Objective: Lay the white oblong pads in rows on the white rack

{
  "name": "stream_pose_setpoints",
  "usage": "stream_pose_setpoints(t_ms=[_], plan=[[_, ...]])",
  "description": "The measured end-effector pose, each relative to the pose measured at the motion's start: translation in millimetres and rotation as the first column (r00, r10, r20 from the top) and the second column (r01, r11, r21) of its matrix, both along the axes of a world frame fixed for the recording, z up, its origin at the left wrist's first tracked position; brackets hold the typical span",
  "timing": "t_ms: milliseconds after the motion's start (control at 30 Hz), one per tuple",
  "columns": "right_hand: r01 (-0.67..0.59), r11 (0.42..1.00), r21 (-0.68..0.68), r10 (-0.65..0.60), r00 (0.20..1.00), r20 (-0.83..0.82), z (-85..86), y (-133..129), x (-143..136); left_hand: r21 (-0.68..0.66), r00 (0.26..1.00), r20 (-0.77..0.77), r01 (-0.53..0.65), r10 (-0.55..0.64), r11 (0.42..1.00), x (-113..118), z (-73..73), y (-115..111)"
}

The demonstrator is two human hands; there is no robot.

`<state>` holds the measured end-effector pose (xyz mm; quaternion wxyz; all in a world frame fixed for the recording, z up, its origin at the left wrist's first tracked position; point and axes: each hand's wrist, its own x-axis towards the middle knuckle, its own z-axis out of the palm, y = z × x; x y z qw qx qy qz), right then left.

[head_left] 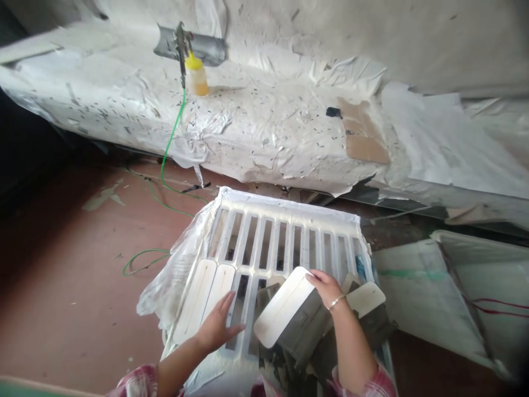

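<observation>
A white slatted rack (289, 218) lies in front of me on the floor, wrapped partly in plastic sheet. Two flat white rounded pieces (202, 298) lie side by side on its left part. My left hand (218, 326) rests flat with fingers apart on the rack, touching the lower end of the right one of these pieces. My right hand (327, 286) grips the top edge of a white-faced grey piece (285, 314), held tilted over the rack. Several more grey and white pieces (366, 300) are stacked under and beside it.
A long bench covered in paint-spattered white sheeting (268, 127) runs across the back. On it stands a spray gun (182, 44) with a yellow cup (196, 74); its green hose (165, 165) trails onto the red-brown floor. A brown cardboard piece (366, 135) lies on the bench. White panels (417, 286) lean at right.
</observation>
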<state>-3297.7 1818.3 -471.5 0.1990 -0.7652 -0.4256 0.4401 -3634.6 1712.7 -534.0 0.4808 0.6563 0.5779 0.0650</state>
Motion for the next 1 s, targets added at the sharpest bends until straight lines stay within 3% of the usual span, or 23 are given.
stream_pose_setpoints(t_ms=[67,133,200,267,367,433,500,633,767,1000], plan=[[-0.123,0.989,0.08,0.138,0.965,-0.221,17.9,10,-30,0.071,0.978,0.207,-0.03,0.014,0.997,11,21.6,21],[-0.261,0.935,0.241,0.341,0.851,-0.399,36.3,28,-66,0.052,0.95,0.31,0.023,-0.038,0.998,16,42.3,40],[-0.323,0.854,0.408,0.488,0.769,-0.413,49.9,49,-105,0.128,0.955,0.284,0.046,-0.081,0.991,12,56.9,55],[-0.312,0.807,0.502,0.522,0.774,-0.358,53.4,68,-146,0.215,0.968,0.247,-0.019,-0.035,0.976,-2,62.8,68],[-0.146,0.828,0.541,0.292,0.937,-0.193,34.5,77,-204,0.221,0.952,0.268,-0.212,0.15,0.952,-39,59.3,89],[0.058,0.899,0.433,0.071,0.959,-0.275,9.5,72,-239,0.169,0.915,0.312,-0.318,0.255,0.933,-66,53.5,107],[0.025,0.958,0.286,0.101,0.903,-0.417,-17.8,63,-270,0.107,0.876,0.378,-0.362,0.299,0.926,-91,47.0,129],[0.018,0.979,0.203,0.092,0.849,-0.52,-55.6,62,-315,0.015,0.832,0.443,-0.379,0.334,0.925,-125,28.9,171],[0.071,0.974,0.216,0.048,0.864,-0.501,-63.0,87,-330,-0.076,0.826,0.385,-0.417,0.412,0.906,-138,10.8,198],[0.143,0.956,0.257,-0.005,0.881,-0.472,-66.4,119,-328,0.221,0.895,0.298,-0.402,0.331,0.888,-134,9.5,233]])
